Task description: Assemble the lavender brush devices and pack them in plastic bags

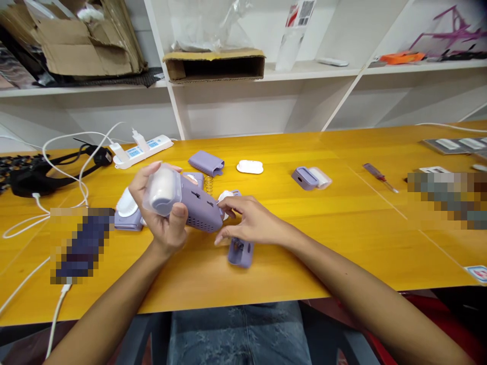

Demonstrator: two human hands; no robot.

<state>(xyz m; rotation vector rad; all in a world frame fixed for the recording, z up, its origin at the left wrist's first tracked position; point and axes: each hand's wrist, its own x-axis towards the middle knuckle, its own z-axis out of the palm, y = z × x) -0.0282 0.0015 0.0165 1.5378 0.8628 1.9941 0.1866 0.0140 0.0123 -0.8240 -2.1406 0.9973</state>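
My left hand (162, 218) is closed round a lilac handheld device (186, 200) with a translucent cap, held just above the yellow table (342, 238). At the device's far end, my right hand (249, 220) rests with fingers loosely curled, its fingertips touching a small white and lilac part (227, 196). A lilac cover piece (240, 252) lies right under the right hand. A small metal spring (209, 184) stands behind the device. Another lilac unit with a white round part (127, 210) sits left of my left hand.
A lilac shell (206, 162), a white oval cap (250, 167) and a second lilac and translucent unit (310, 178) lie farther back. A white power strip (140, 150), cables and a black strap are at the left. A screwdriver (378, 176) lies right. Shelves stand behind.
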